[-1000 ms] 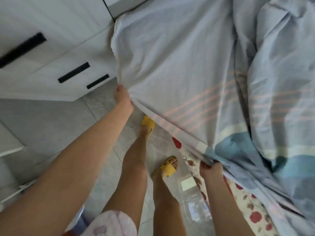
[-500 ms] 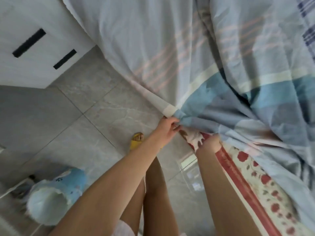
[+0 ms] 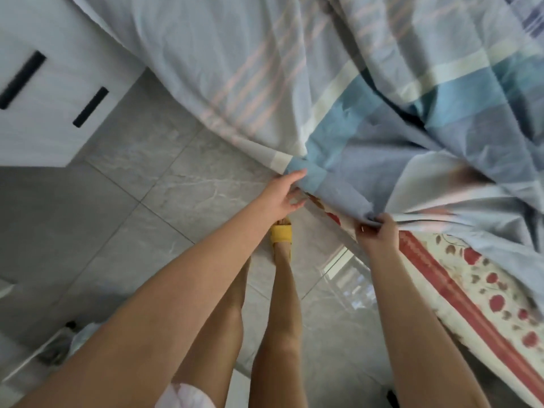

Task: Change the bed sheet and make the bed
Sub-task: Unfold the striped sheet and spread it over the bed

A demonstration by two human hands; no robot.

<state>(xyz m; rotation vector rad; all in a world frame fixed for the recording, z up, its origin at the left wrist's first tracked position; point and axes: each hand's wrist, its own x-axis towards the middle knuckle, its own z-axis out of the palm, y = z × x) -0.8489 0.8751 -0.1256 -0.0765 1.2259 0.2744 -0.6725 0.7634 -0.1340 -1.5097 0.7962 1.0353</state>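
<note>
Pinching the sheet [image 3: 368, 119] by its bunched edge with your right hand [image 3: 378, 237], you rested your left hand [image 3: 279, 195], seemingly loose-fingered, on the hem; it lay rumpled over the floral mattress [image 3: 485, 293], tucking undone.

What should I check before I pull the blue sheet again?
1. Is the right hand holding tight? Ok: it grips a bunch of the blue sheet.
2. Is the left hand holding too? Cannot tell: its fingers lie at the sheet's edge, fairly straight.
3. Is the flowered cover hidden? Not ok: it shows below the right hand.
4. Is the sheet smooth? Not ok: it has many folds.
5. Are feet off the sheet? Ok: the yellow slipper stands on the floor tiles.
</note>
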